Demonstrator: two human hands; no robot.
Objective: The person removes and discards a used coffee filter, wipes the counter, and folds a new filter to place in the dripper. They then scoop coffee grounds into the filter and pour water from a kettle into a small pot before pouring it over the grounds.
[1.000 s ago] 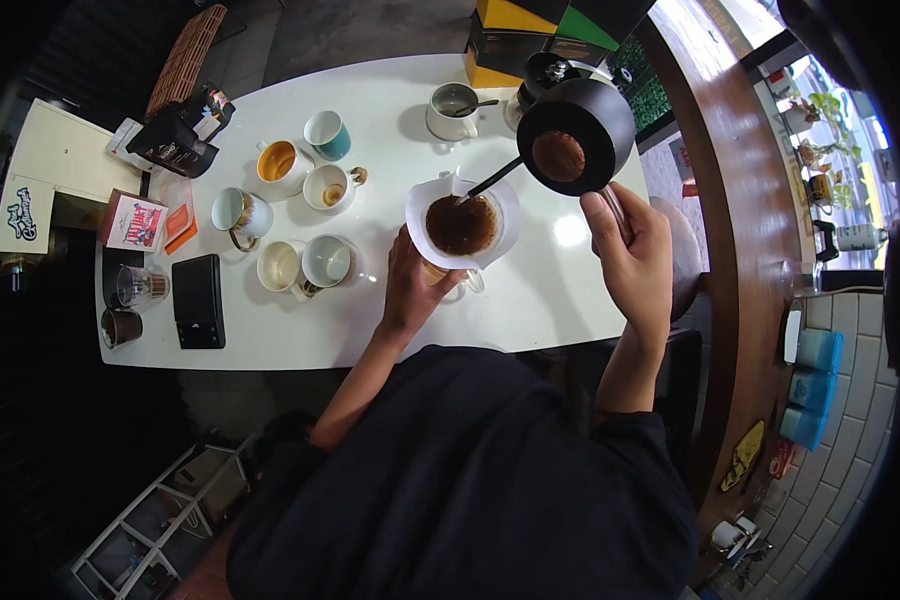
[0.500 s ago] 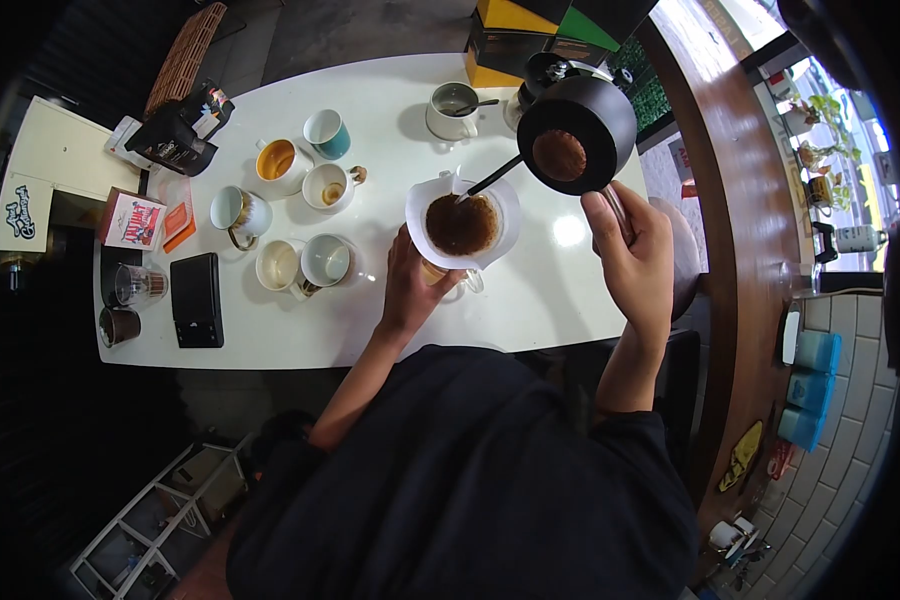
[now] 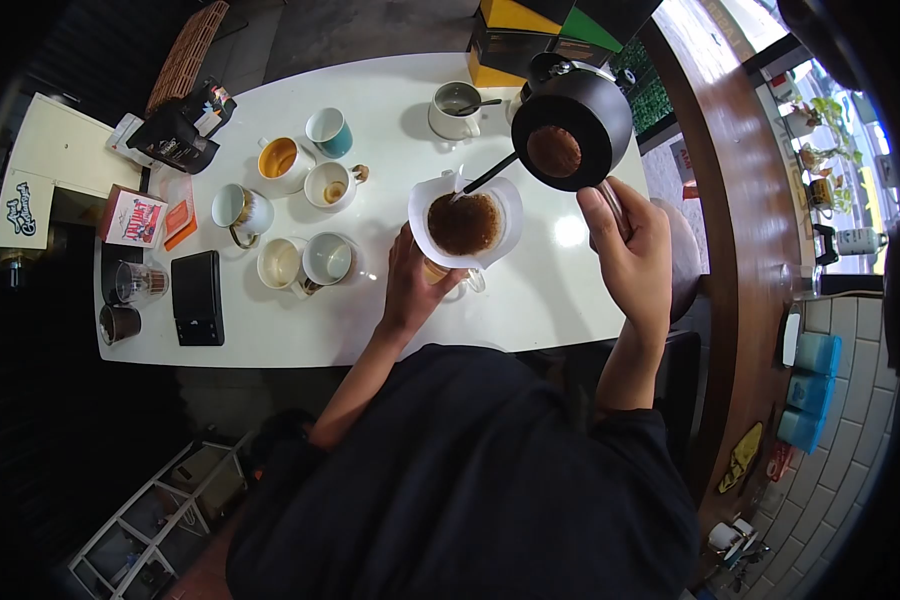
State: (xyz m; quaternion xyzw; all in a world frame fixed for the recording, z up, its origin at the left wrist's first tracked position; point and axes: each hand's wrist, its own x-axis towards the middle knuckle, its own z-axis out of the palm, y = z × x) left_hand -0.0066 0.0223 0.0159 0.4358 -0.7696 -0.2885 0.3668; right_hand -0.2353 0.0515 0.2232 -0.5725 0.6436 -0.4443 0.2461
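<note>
Paper filter [image 3: 511, 232], flared wide, stands over a clear vessel [image 3: 477, 281] and holds dark, wet coffee [image 3: 465, 223] with lighter froth or grounds at its edges. Under it spreads the white table [image 3: 560, 305].

At the filter's near left side, the left hand [image 3: 416, 277] curls its fingers around the vessel just below the paper. The paper hides the fingertips, so I cannot tell how firmly they press or whether they also touch a dripper. To the filter's right, the right hand [image 3: 635, 245] grasps the handle [image 3: 619, 210] of a black kettle [image 3: 598, 118], thumb laid along the top. The kettle tilts, and its thin spout [image 3: 492, 173] reaches over the filter's far rim; a pale glint shows at the tip, probably water.

The step in hand looks like a pour, and it calls for a quiet wrist: small changes of tilt should keep the stream thin. Slow circles over the dark middle would wet the coffee evenly, while water sent against the paper might slip past it. The spout tip is best held low, yet clear of the rim, which it could fold inward. The left hand does well to steady the vessel without tipping it.

Left of the filter stand several cups [image 3: 331, 259], well clear of the spout; beyond it, a mug [image 3: 447, 122] holds a spoon [image 3: 481, 105].
</note>
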